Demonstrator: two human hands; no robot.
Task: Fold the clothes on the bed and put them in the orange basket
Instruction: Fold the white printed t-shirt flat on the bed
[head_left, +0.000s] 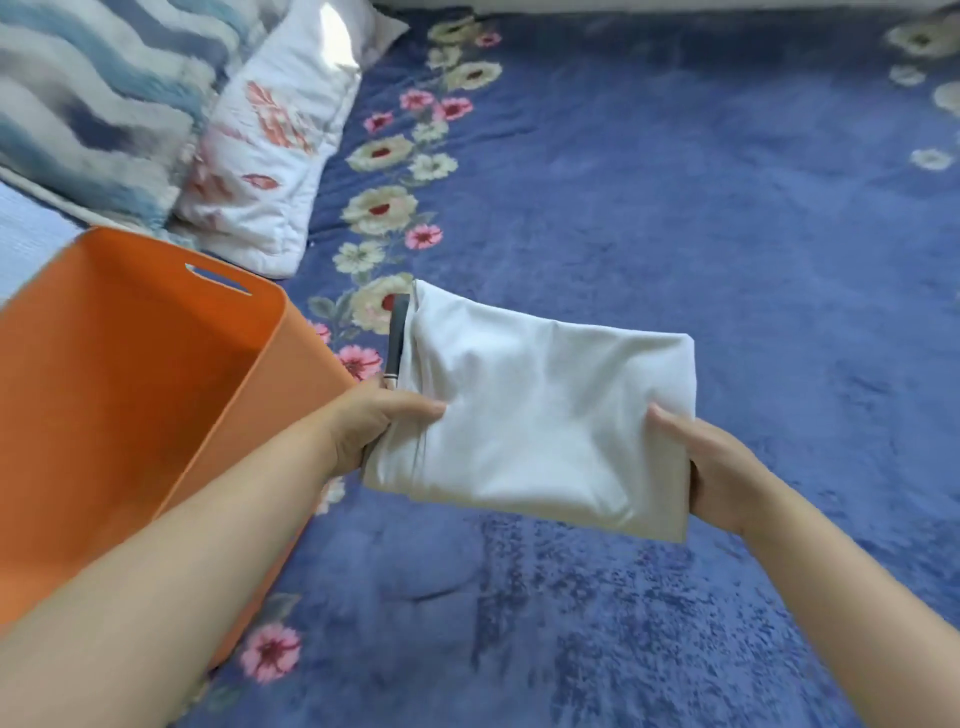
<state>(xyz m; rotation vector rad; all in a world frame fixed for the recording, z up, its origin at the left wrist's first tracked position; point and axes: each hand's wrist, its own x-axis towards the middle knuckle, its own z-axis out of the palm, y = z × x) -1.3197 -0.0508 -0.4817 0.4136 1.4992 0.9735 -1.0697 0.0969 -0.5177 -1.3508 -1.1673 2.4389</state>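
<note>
- Blue flowered bed (675, 208) lay under your grips.
- Your left hand (371, 423) and right hand (719, 473) each pinched the folded white garment (530, 421).
- Orange basket (130, 374) stood just left of your left grip.

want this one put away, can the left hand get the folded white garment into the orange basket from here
Probably yes. The left hand grips the folded white garment right beside the orange basket, whose open top shows nothing blocking it. The right hand holds the other end.
</note>
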